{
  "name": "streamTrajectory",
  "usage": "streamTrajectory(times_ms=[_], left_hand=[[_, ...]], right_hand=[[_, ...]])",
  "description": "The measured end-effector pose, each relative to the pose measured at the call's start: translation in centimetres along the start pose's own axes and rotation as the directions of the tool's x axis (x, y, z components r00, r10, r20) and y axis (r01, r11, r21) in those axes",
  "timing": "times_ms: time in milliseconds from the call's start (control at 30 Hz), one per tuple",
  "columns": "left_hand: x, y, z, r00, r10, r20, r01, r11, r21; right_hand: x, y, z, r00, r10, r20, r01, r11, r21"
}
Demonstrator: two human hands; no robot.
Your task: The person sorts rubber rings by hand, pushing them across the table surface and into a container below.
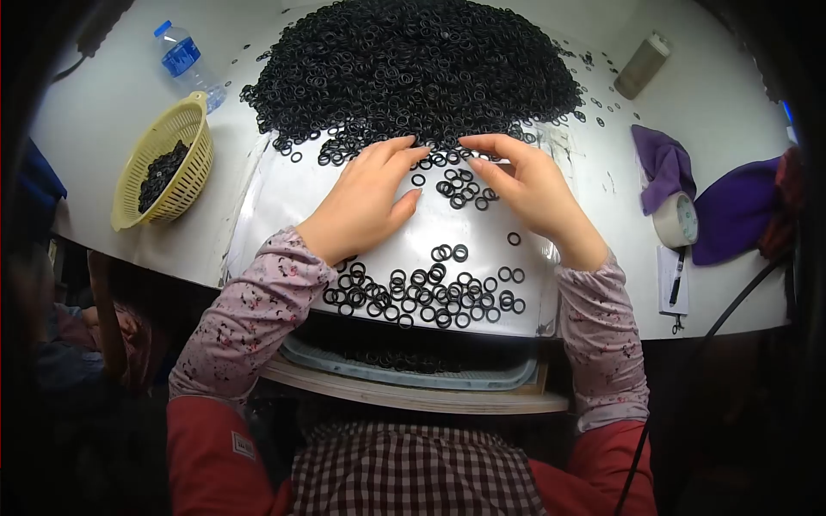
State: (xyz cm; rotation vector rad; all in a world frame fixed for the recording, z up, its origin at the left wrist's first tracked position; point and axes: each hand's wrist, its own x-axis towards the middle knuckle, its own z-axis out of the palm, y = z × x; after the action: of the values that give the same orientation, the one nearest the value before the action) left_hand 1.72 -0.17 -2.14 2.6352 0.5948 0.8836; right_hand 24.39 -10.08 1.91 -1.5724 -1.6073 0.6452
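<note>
A large heap of black rubber rings (pixel 413 69) covers the back of the white work surface. At its front edge, my left hand (pixel 363 196) rests with fingers stretched and thumb apart, fingertips by the nearest rings. My right hand (pixel 535 191) mirrors it, index finger and thumb spread, its fingertips also at the heap's edge. Between the hands lies a small cluster of loose rings (pixel 463 189). Closer to me, a scattered group of rings (pixel 422 295) lies along the front edge. Neither hand visibly holds a ring.
On the left stand a yellow basket (pixel 203 150) with black pieces inside and a plastic bottle (pixel 179 53). To the right are a capped container (pixel 643 66), purple cloth (pixel 664 163), a tape roll (pixel 676 220) and a notepad with pen (pixel 674 279). A tray (pixel 508 377) sits below the front edge.
</note>
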Motion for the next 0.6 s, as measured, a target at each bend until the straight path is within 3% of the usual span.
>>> streamTrajectory(times_ms=[67,100,200,233,333,367,500,600], left_hand=[[0.5,-0.3,0.0,0.997,0.06,0.055,-0.059,0.998,-0.017],[0.8,-0.2,0.0,0.993,0.091,0.081,-0.089,0.996,-0.028],[0.5,0.8,-0.8,0.984,0.054,0.168,-0.021,0.981,-0.195],[0.3,1.0,-0.9,0.987,0.068,0.143,-0.037,0.976,-0.213],[-0.3,0.7,-1.7,0.986,0.057,0.157,-0.021,0.975,-0.223],[-0.4,0.7,-1.9,0.987,-0.022,0.157,0.063,0.963,-0.261],[-0.5,0.3,-2.4,0.961,-0.221,0.164,0.269,0.878,-0.396],[-0.6,0.1,-2.5,0.942,-0.303,0.143,0.335,0.854,-0.397]], right_hand=[[-0.1,0.4,0.4,1.0,0.01,0.01,-0.009,0.997,-0.071],[-0.2,-0.1,0.2,0.992,0.081,0.096,-0.076,0.996,-0.052],[0.0,0.2,-0.1,0.995,0.055,0.087,-0.065,0.992,0.11],[0.1,0.1,0.0,0.999,-0.035,-0.011,0.035,0.999,0.027],[-0.2,0.2,0.0,1.0,0.0,0.014,0.001,0.998,-0.065],[-0.2,0.7,-0.1,0.996,0.038,0.082,-0.037,0.999,-0.016],[-0.3,-1.4,-1.1,0.993,0.119,0.028,-0.118,0.993,-0.023],[-0.5,-0.7,-1.3,0.998,0.01,0.064,0.0,0.988,-0.153]])
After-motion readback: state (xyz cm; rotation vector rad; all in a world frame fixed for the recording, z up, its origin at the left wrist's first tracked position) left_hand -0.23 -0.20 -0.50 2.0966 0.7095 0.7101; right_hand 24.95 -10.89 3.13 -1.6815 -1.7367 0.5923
